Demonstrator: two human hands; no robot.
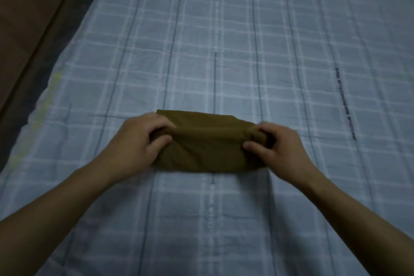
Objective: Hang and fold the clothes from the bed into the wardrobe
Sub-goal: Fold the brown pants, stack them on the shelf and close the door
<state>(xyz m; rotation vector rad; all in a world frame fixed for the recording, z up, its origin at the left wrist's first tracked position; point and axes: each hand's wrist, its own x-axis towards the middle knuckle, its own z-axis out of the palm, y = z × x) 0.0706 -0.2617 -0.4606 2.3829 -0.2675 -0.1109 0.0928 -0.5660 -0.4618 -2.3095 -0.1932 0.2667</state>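
forearms, two, bare, entering from the lower corners and converging toward mid-frame; nearest items to the camera. left hand (136, 139): fingers and thumb curled round the left end of the garment, pinching a gather of cloth. right hand (276, 142): likewise curled round the right end, thumb underneath toward the front edge, fingers over the top. olive-brown garment (206, 145): one item, already folded down to a compact oblong bundle, lying flat on the bed roughly in the middle of the view, long side running left to right; kind of garment cannot be told from the bundle. bed sheet (224, 51): pale blue with a white and dark check, lightly creased, a line of small dark lettering running along it to the right; the garment rests directly on it. wooden furniture (26, 6): brown panel along the upper left, beside the bed edge; whether it is the wardrobe cannot be told. step in hand, as judged: the fold looks finished or at its last tuck, both hands set to gather the bundle. next move, as judged: lift it level with both ends supported so the layers do not slip open, then carry it off the bed to a wardrobe shelf, which is not in view.
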